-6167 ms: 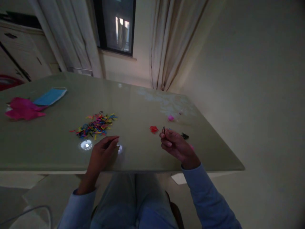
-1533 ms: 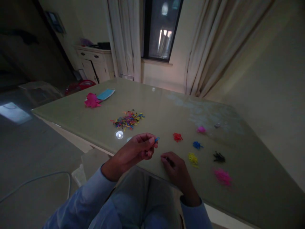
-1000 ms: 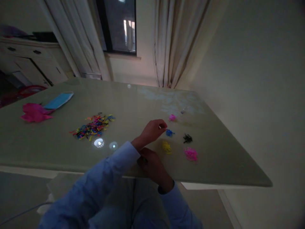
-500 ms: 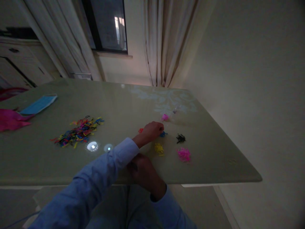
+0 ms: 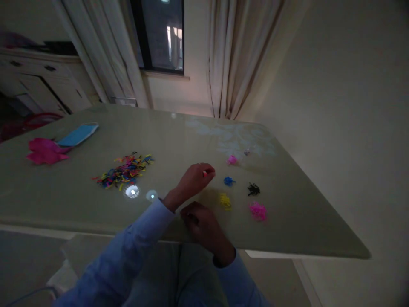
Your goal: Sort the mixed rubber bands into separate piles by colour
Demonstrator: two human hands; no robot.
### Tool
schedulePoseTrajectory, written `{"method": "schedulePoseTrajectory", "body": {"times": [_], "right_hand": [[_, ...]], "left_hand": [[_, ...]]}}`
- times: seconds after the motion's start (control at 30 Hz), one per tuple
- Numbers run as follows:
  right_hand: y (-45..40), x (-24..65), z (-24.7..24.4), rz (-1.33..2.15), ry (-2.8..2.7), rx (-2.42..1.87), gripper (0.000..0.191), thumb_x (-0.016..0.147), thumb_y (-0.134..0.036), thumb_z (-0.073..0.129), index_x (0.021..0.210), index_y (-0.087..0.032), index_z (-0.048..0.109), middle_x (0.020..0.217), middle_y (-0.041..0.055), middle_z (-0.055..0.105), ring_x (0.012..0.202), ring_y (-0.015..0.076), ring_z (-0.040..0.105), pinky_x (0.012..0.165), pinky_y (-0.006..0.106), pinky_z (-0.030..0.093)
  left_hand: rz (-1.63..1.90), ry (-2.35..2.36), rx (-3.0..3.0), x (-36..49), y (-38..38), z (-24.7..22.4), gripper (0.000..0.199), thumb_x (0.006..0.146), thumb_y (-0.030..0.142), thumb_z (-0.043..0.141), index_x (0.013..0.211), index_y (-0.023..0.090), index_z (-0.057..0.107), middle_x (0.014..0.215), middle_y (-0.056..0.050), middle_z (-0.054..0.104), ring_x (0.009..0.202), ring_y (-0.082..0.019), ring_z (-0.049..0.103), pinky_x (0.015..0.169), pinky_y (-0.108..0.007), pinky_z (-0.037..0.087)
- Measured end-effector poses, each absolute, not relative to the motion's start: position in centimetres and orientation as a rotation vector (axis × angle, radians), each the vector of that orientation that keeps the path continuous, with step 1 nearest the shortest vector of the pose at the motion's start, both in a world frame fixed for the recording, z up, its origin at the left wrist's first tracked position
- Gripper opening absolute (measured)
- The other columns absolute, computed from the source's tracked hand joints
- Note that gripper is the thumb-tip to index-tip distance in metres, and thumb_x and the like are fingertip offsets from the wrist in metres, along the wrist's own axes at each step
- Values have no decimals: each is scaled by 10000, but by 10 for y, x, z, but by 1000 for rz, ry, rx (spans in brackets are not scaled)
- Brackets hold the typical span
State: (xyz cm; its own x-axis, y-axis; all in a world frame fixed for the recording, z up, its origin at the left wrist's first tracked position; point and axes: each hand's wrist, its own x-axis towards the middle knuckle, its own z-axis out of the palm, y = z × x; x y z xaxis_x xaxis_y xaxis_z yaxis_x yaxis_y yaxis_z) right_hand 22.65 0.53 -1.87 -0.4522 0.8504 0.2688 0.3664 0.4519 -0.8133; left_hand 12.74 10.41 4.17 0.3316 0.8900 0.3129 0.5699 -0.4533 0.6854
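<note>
My left hand (image 5: pixel 194 181) hovers over the middle of the table, its fingers curled into a pinch. A bit of red (image 5: pixel 205 173) shows at its fingers; whether it is held or lies behind them is unclear. Below it, near the table's front edge, my right hand (image 5: pixel 204 226) is closed, and its contents are hidden. Just right of the hands lie small piles of what look like little rubber bands: a blue pile (image 5: pixel 229 181), a yellow pile (image 5: pixel 225 201), a black pile (image 5: pixel 253 189) and a pink pile (image 5: pixel 257 211).
A larger mixed-colour heap (image 5: pixel 126 171) spreads at left. Beyond it lie a crumpled pink piece (image 5: pixel 47 151) and a blue face mask (image 5: pixel 78 134). Toward the back right are a pink clump (image 5: pixel 231 160) and a small clear item (image 5: pixel 247 152). A wall (image 5: pixel 351 128) borders the right side.
My left hand has drawn back leftward from the blue pile, which is now uncovered. My right hand stays low by the table edge. The view has turned slightly left.
</note>
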Motion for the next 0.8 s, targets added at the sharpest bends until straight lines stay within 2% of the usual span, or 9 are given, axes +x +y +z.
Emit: {"method": "schedulePoseTrajectory", "body": {"times": [0.1,0.27,0.43,0.57,0.67,0.8], "right_hand": [[5,228,-17,872,-2004,-1017,135,884,-161,564,931,-183,689,894,52,690,835,171,634,769,276,475],[8,229,-9,909,-2035,-1054,100,885,-207,589,898,-190,687,837,28,681,744,146,605,688,250,449],[16,216,3,869,-2038,-1130,133,892,-244,581,928,-196,699,852,34,700,707,143,604,652,250,456],[38,182,22,835,-2032,-1030,181,901,-280,565,1006,-189,681,866,45,701,688,140,621,639,253,476],[66,144,33,809,-2146,-921,193,870,-237,577,1033,-185,666,922,47,701,695,129,626,662,253,488],[103,91,34,695,-2395,-868,165,798,-134,621,949,-169,680,949,51,703,771,140,619,732,265,479]], "left_hand": [[1030,1410,1964,85,74,35,208,870,312,561,889,172,715,824,-35,727,621,-119,584,622,-231,447],[1103,1687,1819,12,23,3,189,841,324,591,867,180,711,812,-33,716,625,-133,588,632,-256,445],[1242,1590,1688,-21,-6,-10,187,866,326,571,862,194,703,850,-42,711,773,-162,640,713,-265,473],[1324,1556,1622,-20,-11,-9,178,876,305,570,865,185,700,831,-44,699,764,-155,629,708,-261,463],[1335,1553,1656,-18,-10,-10,158,871,277,574,871,184,703,795,-33,682,723,-144,607,694,-257,448],[1314,1520,1665,-18,-9,-10,142,866,248,573,876,182,698,837,-40,696,753,-151,618,716,-263,453]]}}
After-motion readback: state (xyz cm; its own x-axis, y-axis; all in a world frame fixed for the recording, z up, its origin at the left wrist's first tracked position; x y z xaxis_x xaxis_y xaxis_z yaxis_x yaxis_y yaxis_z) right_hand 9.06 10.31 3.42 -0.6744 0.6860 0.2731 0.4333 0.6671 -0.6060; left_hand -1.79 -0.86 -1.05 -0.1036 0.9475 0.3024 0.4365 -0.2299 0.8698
